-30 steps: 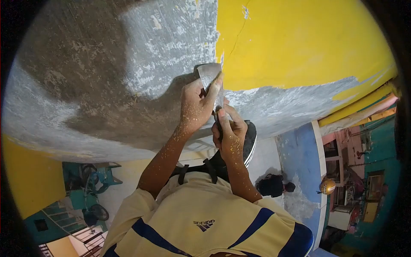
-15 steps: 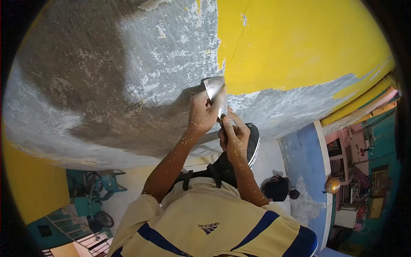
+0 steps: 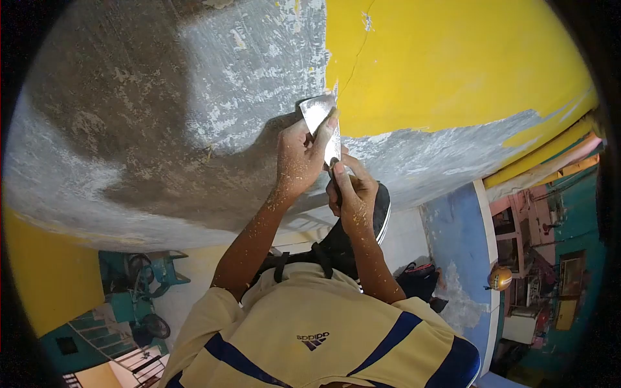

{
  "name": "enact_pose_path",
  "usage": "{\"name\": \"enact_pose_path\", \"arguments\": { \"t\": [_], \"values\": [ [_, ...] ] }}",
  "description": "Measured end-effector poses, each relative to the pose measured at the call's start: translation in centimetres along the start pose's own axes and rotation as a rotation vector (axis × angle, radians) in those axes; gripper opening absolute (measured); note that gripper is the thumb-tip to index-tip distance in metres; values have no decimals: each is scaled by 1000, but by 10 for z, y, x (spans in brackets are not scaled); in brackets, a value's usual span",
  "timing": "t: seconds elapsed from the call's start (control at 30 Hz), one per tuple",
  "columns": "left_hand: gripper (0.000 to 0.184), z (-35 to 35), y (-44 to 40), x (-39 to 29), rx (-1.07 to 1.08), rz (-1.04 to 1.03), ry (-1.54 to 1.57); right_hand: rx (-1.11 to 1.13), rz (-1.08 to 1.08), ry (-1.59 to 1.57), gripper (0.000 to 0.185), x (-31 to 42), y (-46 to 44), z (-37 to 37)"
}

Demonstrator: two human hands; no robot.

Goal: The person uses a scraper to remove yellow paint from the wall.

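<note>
A paint scraper with a wide shiny metal blade lies against the wall, its tip at the border between yellow paint and bare grey plaster. My left hand pinches the blade, thumb on its face and fingers partly hidden behind it. Closed round the dark handle is my right hand, below and right of the left one. Pale flecks cover both hands and forearms. The yellow paint fills the wall's upper right, with a thin crack running down near its edge.
Scraped grey plaster spreads over the left of the wall and below the yellow. A dark bag lies on the floor at right, near a blue wall. A bicycle stands at lower left; a yellow helmet is at right.
Both hands and the scraper have moved a little up and left, so the blade sits higher along the paint's edge. The hold looks the same.
</note>
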State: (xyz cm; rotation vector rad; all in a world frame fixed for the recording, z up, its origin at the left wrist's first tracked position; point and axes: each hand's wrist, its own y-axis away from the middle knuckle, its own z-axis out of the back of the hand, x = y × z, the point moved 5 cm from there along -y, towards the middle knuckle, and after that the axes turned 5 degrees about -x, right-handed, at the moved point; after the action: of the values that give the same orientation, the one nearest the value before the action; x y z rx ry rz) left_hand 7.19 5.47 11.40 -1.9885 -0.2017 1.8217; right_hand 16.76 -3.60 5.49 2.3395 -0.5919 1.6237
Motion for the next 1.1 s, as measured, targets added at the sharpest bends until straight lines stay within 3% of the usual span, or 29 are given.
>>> {"name": "enact_pose_path", "arguments": {
  "t": [0.13, 0.43, 0.77, 1.0, 1.1],
  "values": [
    [29, -1, -4, -11, 27, 71, 39, 31, -47, -29, 30, 12, 6, -5],
    [26, 0, -8, -8, -45, -138, -64, -5, 46, 37, 29, 13, 1, -5],
    [27, 4, 3, -4, -1, 44, 25, -26, 33, 13, 31, 1, 12, -11],
    [27, 5, -2, -8, -15, 9, -34, -39, -14, 3, 27, 8, 10, -14],
    [26, 6, -10, -6, -83, -140, -48, -48, -5, -16, 30, 9, 5, -19]
  ]
}}
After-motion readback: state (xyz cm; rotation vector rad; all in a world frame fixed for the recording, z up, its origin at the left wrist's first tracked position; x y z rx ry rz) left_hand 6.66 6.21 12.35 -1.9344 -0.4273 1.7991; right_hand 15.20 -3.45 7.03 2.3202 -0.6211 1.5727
